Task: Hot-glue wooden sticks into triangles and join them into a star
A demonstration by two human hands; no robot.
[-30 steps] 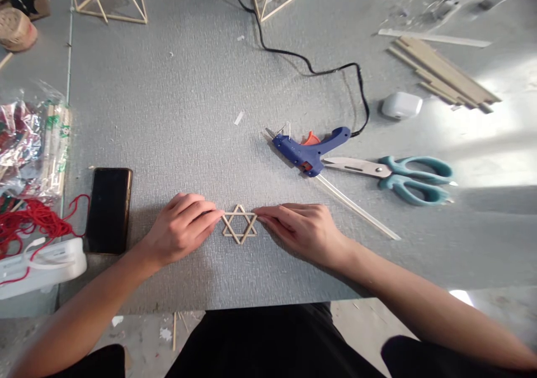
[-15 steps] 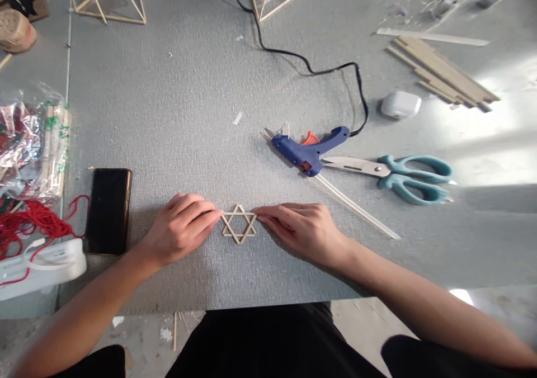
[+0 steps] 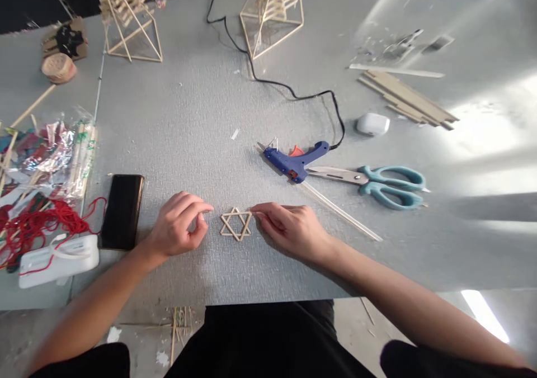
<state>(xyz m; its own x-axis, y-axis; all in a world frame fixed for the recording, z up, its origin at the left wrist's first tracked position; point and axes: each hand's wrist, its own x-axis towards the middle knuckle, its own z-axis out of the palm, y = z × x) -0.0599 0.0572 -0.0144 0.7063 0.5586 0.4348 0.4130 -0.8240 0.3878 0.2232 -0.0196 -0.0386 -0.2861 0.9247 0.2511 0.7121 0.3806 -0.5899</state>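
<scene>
A small six-pointed star [image 3: 236,225] made of thin wooden sticks lies flat on the grey table [image 3: 188,121] near its front edge. My left hand [image 3: 180,224] hovers just to its left, apart from it, with thumb and index finger spread and nothing between them. On the other side, my right hand [image 3: 293,224] has its index fingertip and thumb at the star's upper right corner, pinching it; the lower fingers are curled under. Beyond the right hand lies a blue glue gun [image 3: 293,162] with a clear glue stick [image 3: 342,210] in its back end.
Scissors [image 3: 373,182] touch the glue gun, whose black cord [image 3: 289,90] runs to the back. A phone [image 3: 122,211], red yarn [image 3: 54,216] and wrapped sticks [image 3: 81,157] lie left. Stick pyramids [image 3: 134,59] stand behind. Flat wood strips [image 3: 409,101] and a white case [image 3: 372,124] are right.
My left hand has let go of the star's upper left corner and drawn back a little left, its fingers parting. My right hand stays at the star. The view has tilted up, showing more of the back.
</scene>
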